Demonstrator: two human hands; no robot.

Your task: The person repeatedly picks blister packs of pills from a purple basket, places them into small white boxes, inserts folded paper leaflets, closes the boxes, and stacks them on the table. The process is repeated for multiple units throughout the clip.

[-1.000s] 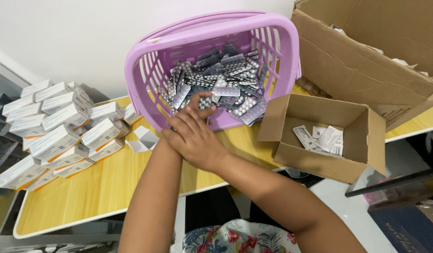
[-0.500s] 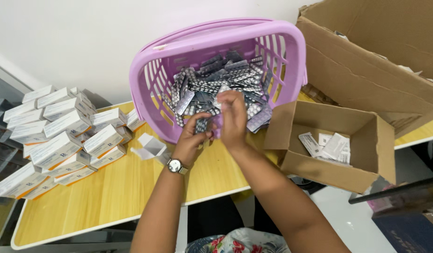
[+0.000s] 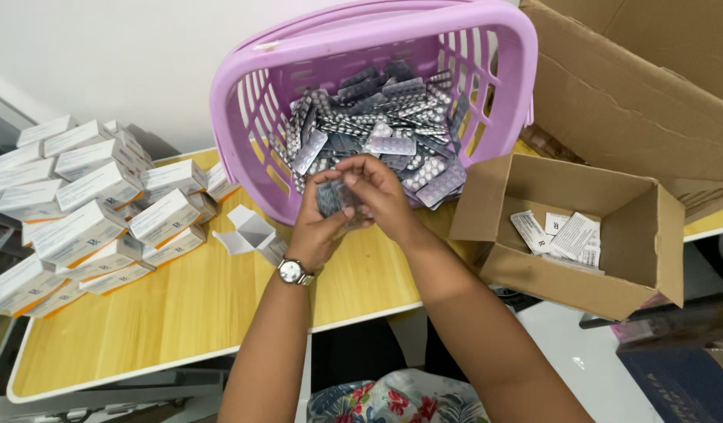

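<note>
A small stack of blister packs sits at the near rim of the basket, clamped between both hands: the left hand cups it from below, the right hand pinches it from above. It looks like the gathering and squaring step; slipping the stack into the open carton beside the left hand would need a firm, even hold. Filled cartons crowd the wooden table, cardboard boxes to the right, a white wall behind.

Basket of blister packs sits mid-table — stacked cartons left, small box right, larger box seemingly behind it.
</note>
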